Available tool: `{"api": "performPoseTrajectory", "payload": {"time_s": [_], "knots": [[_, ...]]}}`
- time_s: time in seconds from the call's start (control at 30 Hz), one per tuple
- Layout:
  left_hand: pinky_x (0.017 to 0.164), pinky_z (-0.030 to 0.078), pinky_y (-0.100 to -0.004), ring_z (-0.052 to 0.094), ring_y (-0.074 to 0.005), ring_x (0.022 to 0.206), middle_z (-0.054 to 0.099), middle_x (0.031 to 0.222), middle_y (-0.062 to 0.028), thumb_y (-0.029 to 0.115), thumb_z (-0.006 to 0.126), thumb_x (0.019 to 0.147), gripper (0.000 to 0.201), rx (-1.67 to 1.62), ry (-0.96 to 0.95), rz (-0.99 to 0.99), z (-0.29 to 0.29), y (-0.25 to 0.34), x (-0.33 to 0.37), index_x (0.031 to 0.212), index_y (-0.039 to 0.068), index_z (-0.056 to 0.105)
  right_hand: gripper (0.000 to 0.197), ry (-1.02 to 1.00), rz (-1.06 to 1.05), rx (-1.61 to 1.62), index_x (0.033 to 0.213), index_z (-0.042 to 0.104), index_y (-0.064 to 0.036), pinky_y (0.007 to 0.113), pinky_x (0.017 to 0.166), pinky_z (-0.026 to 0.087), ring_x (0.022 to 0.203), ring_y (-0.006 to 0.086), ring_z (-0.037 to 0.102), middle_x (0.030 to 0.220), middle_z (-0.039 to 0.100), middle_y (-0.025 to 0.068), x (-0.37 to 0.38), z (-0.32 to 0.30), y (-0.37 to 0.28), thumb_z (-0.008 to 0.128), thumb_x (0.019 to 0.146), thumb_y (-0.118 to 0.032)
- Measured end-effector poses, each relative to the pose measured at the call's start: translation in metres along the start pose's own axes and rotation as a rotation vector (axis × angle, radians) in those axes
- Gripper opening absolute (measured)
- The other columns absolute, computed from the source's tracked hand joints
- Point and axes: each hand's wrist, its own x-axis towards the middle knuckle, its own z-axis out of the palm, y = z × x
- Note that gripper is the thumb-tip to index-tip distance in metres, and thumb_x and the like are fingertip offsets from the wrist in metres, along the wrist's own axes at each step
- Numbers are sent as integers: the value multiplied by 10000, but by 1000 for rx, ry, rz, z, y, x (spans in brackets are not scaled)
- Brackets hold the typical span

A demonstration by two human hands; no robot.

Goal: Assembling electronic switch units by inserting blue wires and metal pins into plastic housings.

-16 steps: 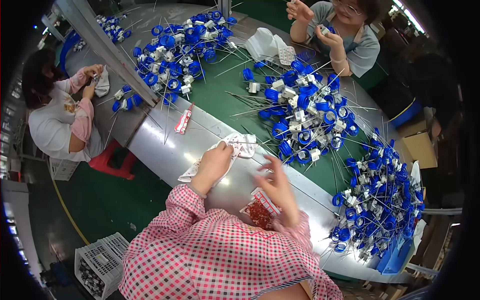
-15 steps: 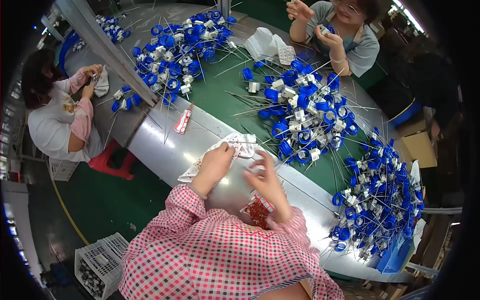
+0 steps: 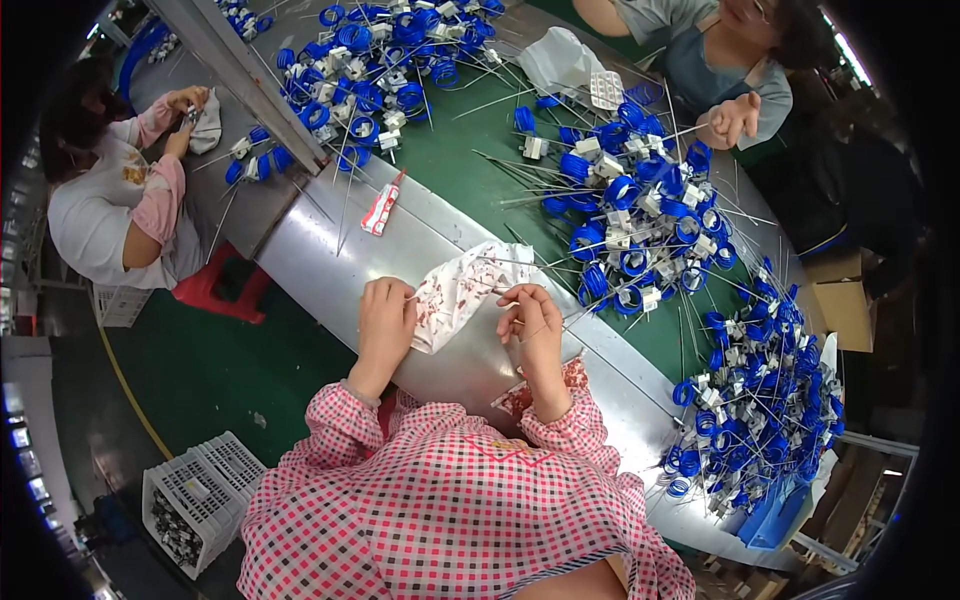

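Observation:
A white cloth [image 3: 465, 290] marked with red blotches lies on the metal bench edge between my hands. My left hand [image 3: 386, 330] is closed at the cloth's left edge, its thumb and fingers pinching there. My right hand [image 3: 535, 325] has curled fingers at the cloth's right side and appears to pinch a thin metal rod [image 3: 498, 290]; its full length is hard to follow. Partly hidden under my right forearm is a red patterned packet [image 3: 575, 373]. A red-and-white tube [image 3: 381, 208] lies on the metal strip beyond the cloth.
Blue coiled parts with white blocks and thin rods pile up on the green mat [image 3: 470, 130], ahead [image 3: 620, 210] and right [image 3: 750, 390]. A metal post [image 3: 245, 85] rises at left. Two co-workers sit across and left. A white crate [image 3: 200, 500] stands on the floor.
My left hand has moved left and my right hand has come down beside the cloth, its fingers now curled. The cloth is more spread out. The co-worker across has lowered one hand.

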Motion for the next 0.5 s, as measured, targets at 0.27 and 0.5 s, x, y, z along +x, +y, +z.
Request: {"api": "performPoseTrajectory", "payload": {"time_s": [0.27, 0.5], "knots": [[753, 441, -235, 548, -117, 856, 549, 1008, -75, 16, 493, 815, 221, -1436, -374, -534, 10, 25, 9, 1033, -24, 502, 153, -106, 148, -38, 825, 514, -35, 205, 428, 340, 486, 99, 465, 676, 509, 29, -6, 2, 5, 401, 835, -138], [738, 414, -209, 501, -98, 824, 502, 878, -34, -73, 475, 771, 190, -1404, -164, -491, 31, 28, 9, 933, 24, 452, 171, -212, 111, -179, 794, 533, -36, 188, 426, 309, 460, 60, 380, 590, 434, -20, -11, -2, 3, 391, 830, -125]]}}
